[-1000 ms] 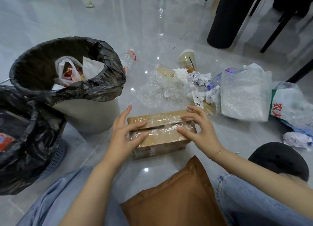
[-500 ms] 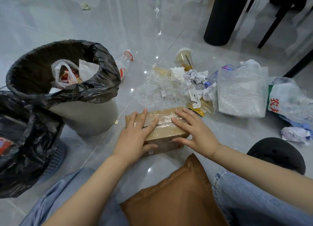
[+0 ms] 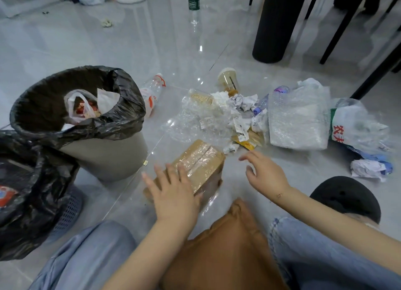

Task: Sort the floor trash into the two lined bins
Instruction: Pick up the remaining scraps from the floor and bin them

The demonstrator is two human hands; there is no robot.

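Left hand: the left hand [image 3: 173, 194] is being laid flat on the near end of the brown cardboard box wrapped in clear tape [image 3: 200, 161], fingers straight and spread, thumb tucked against the box's near side.
Right hand: the right hand [image 3: 265, 173] is being held just right of the box, clear of it, fingers loosely spread and gripping nothing.
Box: it is lying tilted on the glossy grey tiled floor [image 3: 108, 40] at frame centre, running diagonally toward the upper right.
Bins: the grey round bin lined with a black bag [image 3: 104, 155] is standing at the left of the frame, with a white plastic bag of scraps [image 3: 79, 107] sitting inside; a second bin under a black bag [image 3: 26, 194] is being cut off by the lower left edge.
Trash pile: crumpled clear film [image 3: 195, 124], a bubble-wrap pouch [image 3: 298, 122] and a plastic cup with brown liquid [image 3: 227, 80] are lying beyond the box, right of centre.
Foreground: a brown cushion [image 3: 225, 250] is resting between the denim-clad knees.
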